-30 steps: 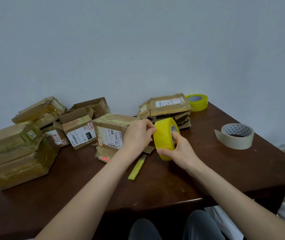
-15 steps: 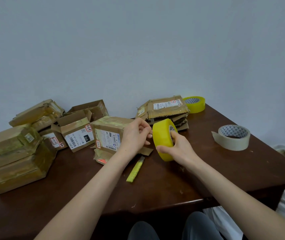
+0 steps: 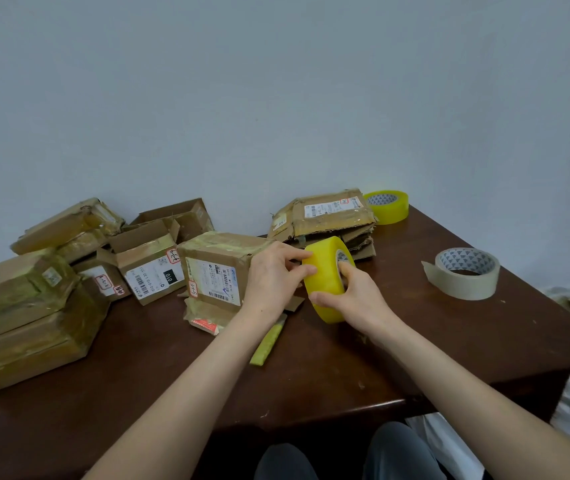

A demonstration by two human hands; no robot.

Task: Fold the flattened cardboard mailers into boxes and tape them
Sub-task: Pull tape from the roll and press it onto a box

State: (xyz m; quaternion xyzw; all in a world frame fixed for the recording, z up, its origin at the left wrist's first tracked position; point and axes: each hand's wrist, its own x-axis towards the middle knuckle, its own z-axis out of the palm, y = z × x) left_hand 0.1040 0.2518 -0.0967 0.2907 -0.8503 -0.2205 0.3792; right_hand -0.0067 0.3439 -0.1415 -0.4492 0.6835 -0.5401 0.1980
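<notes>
Over the dark surface (image 3: 311,375), right hand (image 3: 356,299) fingers clamp the yellow tape roll (image 3: 325,282) while left hand (image 3: 273,278) fingers pinch its rim beside the box (image 3: 217,268), so the tape end could easily tear or restick.

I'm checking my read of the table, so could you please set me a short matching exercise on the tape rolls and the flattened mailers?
Things:
1. yellow tape roll
2. beige tape roll
3. second yellow roll
4. flattened mailers

Places:
A. flat at the table's far corner
B. stacked near the wall
C. on edge, in both hands
D. flat, alone on the right

Pairs: 1-C, 2-D, 3-A, 4-B
</notes>
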